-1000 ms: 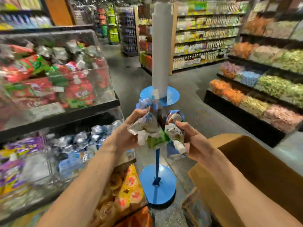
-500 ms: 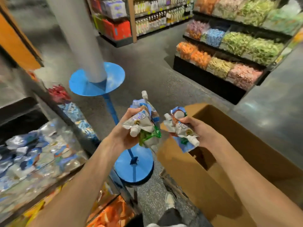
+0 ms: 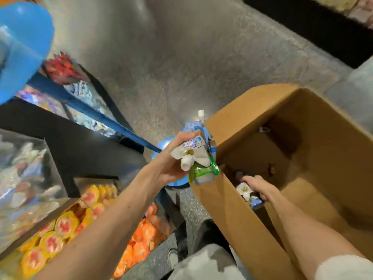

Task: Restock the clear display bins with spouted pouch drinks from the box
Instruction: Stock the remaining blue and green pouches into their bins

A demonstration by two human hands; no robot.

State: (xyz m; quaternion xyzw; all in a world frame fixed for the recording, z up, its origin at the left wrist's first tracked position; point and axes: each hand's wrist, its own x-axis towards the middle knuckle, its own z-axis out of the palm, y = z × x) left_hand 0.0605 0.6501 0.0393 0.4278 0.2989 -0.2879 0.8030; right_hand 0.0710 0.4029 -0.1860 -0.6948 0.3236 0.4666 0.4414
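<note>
At box [image 3: 238, 219], both hands [image 3: 171, 164] [image 3: 260, 188] around pouches [image 3: 198, 156] [image 3: 244, 189]

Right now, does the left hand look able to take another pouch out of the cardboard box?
Probably not. The left hand holds a bundle of pouches by the rim of the cardboard box, so its grip is full. The open top leaves the way free, but the right hand is inside, holding a white pouch.
</note>
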